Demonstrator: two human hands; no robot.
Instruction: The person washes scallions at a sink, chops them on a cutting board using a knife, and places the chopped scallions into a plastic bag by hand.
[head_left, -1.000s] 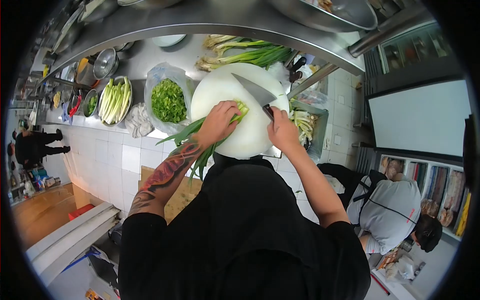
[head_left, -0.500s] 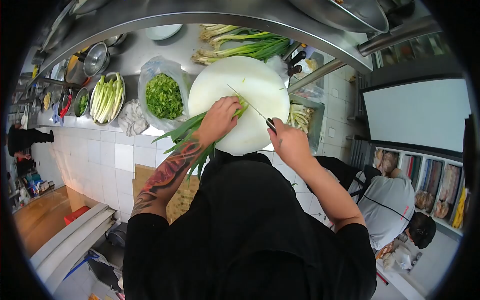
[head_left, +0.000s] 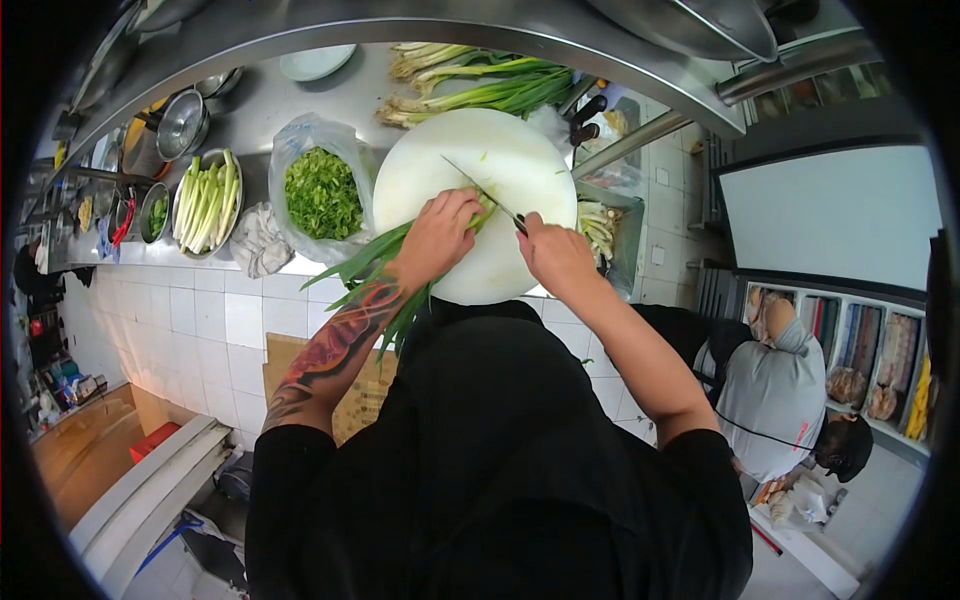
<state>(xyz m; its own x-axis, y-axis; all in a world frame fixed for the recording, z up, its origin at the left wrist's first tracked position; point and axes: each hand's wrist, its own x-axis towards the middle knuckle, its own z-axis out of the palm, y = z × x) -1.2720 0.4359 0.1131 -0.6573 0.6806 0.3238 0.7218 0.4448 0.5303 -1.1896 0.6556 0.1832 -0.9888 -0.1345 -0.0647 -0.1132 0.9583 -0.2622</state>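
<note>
A round white cutting board (head_left: 520, 265) lies at the counter's front edge. On it, my left hand (head_left: 442, 232) is closed over a bunch of green onions (head_left: 375, 262), whose long green leaves hang off the board's left side. My right hand (head_left: 558, 255) grips the handle of a knife (head_left: 470, 178). The blade points away and to the left, lying across the cut end of the onions just beyond my left fingertips. A small green scrap sits on the board beyond the blade.
A bag of chopped greens (head_left: 322, 195) and a bowl of pale stalks (head_left: 207, 203) stand at left, with a crumpled cloth (head_left: 262, 242) between. More green onions (head_left: 480, 88) lie behind the board; a bin (head_left: 625, 240) holds trimmings. A steel shelf (head_left: 430, 30) overhangs. Another person (head_left: 775, 390) bends at right.
My right hand and the knife have shifted left, closer to my left hand. My left hand keeps its hold on the onions. The person at right has moved slightly.
</note>
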